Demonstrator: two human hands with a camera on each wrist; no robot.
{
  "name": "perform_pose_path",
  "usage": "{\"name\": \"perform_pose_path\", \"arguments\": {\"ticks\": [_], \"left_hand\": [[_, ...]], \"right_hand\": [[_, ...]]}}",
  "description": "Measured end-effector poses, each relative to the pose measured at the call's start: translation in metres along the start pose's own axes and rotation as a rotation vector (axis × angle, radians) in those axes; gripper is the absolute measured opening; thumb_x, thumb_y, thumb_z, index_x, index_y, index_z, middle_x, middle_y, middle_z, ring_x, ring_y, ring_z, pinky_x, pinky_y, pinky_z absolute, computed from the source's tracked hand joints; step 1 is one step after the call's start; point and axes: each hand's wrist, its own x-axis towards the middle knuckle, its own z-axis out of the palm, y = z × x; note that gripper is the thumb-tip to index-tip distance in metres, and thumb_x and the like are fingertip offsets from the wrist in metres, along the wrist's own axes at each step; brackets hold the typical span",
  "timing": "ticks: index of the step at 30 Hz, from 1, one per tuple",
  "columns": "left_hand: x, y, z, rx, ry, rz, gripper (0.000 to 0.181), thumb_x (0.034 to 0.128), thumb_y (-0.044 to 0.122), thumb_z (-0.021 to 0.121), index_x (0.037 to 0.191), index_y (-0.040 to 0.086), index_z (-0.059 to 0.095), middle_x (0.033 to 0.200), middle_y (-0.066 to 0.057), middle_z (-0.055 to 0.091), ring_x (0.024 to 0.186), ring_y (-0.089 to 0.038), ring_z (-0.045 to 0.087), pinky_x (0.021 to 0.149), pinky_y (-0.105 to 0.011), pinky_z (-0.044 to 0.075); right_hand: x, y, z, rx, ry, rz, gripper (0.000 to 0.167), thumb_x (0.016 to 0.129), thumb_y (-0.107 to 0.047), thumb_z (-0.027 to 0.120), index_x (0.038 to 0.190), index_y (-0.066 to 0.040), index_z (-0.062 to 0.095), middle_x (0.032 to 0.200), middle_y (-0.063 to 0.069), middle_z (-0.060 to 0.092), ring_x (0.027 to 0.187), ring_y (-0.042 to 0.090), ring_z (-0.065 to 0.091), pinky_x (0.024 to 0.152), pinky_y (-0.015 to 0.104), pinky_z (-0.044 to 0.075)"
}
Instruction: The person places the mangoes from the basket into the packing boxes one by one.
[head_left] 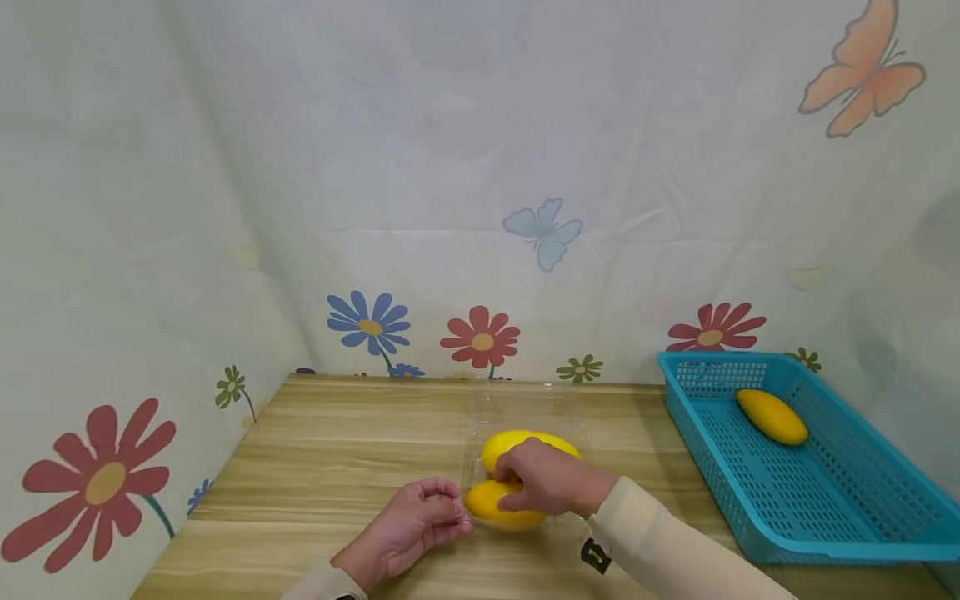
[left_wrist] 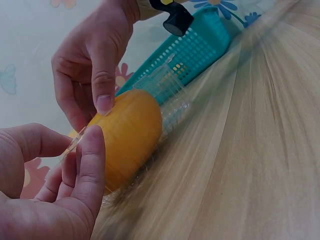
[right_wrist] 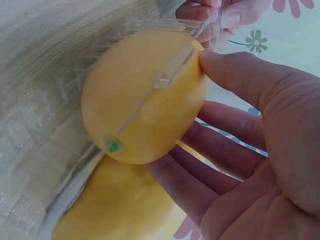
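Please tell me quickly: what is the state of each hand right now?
Left hand: closed, pinching the edge of a clear plastic container.
Right hand: closed, holding the nearer yellow oval fruit.

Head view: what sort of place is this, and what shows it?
Probably a staged tabletop workspace: a wood-grain table, a creased floral backdrop behind it, and a perforated blue plastic basket.
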Motion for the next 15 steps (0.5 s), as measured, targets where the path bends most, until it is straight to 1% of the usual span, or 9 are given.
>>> {"name": "perform_pose_path", "arguments": {"ticks": [8, 15], "left_hand": [[-0.0008, 0.0002, 0.0001, 0.0, 0.001, 0.0, 0.015, 0.0963, -0.001, 0.063, 0.108, 0.001, 0.055, 0.091, -0.004, 0.066, 0.084, -0.017, 0.07, 0.086, -0.033, 0.064], [-0.0008, -0.0002, 0.0004, 0.0, -0.008, 0.008, 0.015, 0.0961, 0.0, 0.063, 0.108, 0.001, 0.055, 0.092, -0.004, 0.066, 0.085, -0.017, 0.07, 0.086, -0.033, 0.064]], "right_hand": [[0.0, 0.0006, 0.0002, 0.003, -0.012, -0.009, 0.019, 0.092, -0.032, 0.078, 0.101, -0.016, 0.075, 0.08, -0.014, 0.063, 0.071, 0.005, 0.052, 0.073, 0.018, 0.046], [-0.0023, 0.0022, 0.0, 0.007, -0.005, -0.028, 0.022, 0.092, -0.032, 0.077, 0.106, -0.015, 0.077, 0.089, -0.014, 0.069, 0.077, 0.009, 0.059, 0.078, 0.019, 0.049]]}}
